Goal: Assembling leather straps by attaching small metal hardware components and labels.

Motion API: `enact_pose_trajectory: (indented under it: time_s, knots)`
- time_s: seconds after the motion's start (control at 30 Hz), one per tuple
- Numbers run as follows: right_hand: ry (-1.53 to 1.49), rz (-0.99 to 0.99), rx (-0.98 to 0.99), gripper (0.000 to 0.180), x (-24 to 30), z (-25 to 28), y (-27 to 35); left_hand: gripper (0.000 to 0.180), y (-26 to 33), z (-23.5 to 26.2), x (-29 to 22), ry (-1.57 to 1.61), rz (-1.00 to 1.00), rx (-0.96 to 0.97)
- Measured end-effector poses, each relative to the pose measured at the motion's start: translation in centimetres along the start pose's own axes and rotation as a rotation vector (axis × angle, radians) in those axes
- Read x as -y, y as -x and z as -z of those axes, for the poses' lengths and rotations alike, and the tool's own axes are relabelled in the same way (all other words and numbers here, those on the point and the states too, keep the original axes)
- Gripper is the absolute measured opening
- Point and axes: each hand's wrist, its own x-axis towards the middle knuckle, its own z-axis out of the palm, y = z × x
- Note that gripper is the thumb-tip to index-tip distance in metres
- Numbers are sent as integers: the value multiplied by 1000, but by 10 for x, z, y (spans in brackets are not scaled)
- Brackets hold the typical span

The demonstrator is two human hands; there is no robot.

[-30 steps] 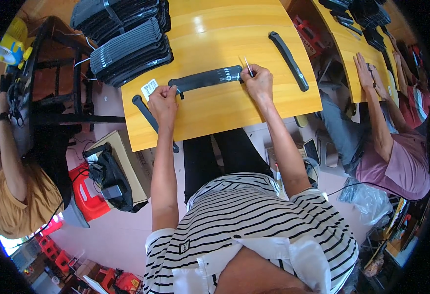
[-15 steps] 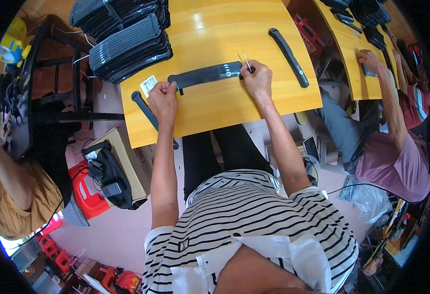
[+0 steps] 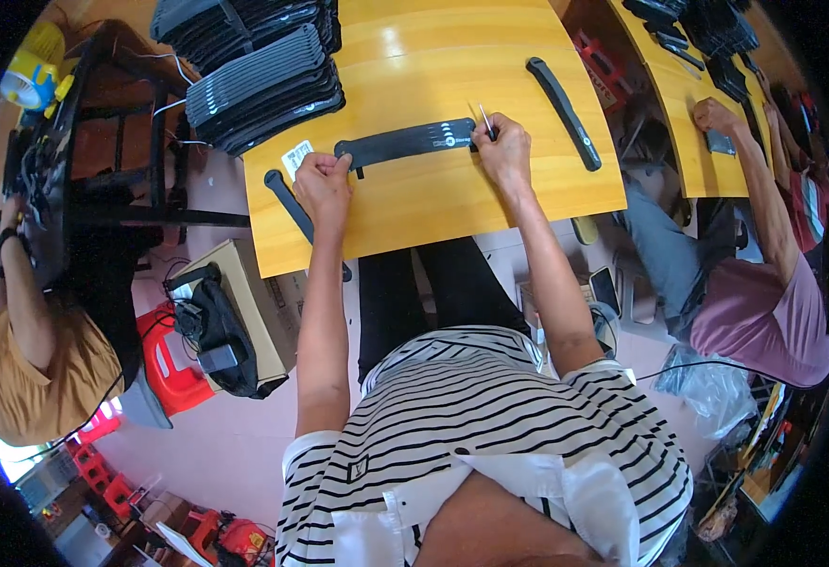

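Observation:
A wide black strap [image 3: 400,142] with white printing lies crosswise on the yellow table in front of me. At its left end, my left hand [image 3: 325,189] is closed, with thumb and forefinger pinching the strap's edge. My right hand [image 3: 504,151] is closed at the other end, its fingers curled around a thin pointed metal tool [image 3: 483,115] that sticks up past the knuckles; the tool's exact kind is hard to make out. A small black tab hangs below the strap near my left fingers. A white printed label [image 3: 295,159] lies just beyond my left hand.
Tall stacks of black straps [image 3: 259,90] stand at the table's far left. One narrow black strap [image 3: 566,113] lies to the right, another [image 3: 290,205] to the left beside my wrist. Co-workers sit on both sides; one person's hand [image 3: 714,115] rests on the right-hand table.
The whole view has shifted slightly. My left thumb and fingers have moved up closer to the strap's end. My right hand keeps its place at the other end with the tool.

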Motion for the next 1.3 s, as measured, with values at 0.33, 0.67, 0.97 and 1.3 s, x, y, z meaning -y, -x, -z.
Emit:
enact_pose_trajectory:
  time_s: [0.33,0.67,0.97,1.3]
  knots:
    - [20,90,-21,9,-14,-1,-7,14,-8,3,13,242,65,5]
    - [234,438,88,24,1,33,25,43,25,-7,2,-368,-719,50]
    - [566,562,230,35,8,18,27,77,31,-31,-3,-783,-818,354]
    - [525,583,213,36,0,24,30,77,25,-18,12,-781,-775,337]
